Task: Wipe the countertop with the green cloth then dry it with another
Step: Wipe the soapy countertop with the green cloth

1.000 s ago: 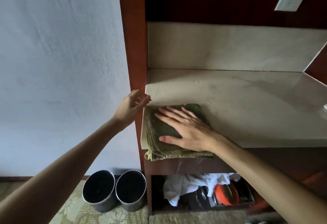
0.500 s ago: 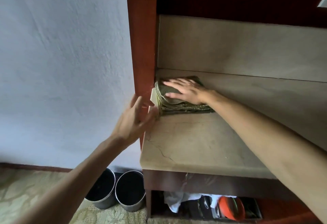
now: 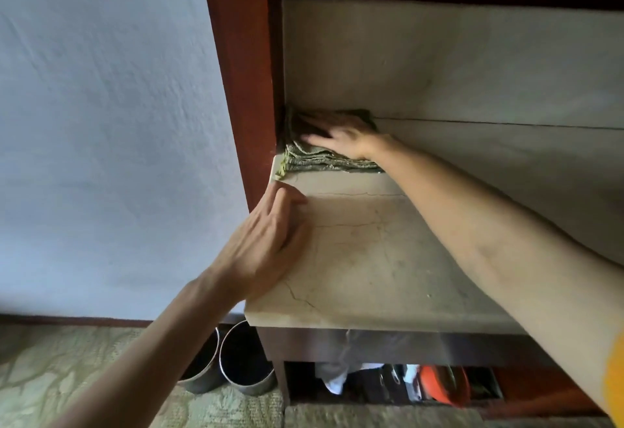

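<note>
The right hand, fingers straight and spread, is pressing the folded green cloth flat in the far left corner of the countertop, so wiping is judged under way and drying not yet begun. The left hand, fingers straight and together, is resting on the counter's left edge. Count: one green cloth, two hands, two metal bins on the floor; a white cloth is lying below the counter, possibly the drying one.
</note>
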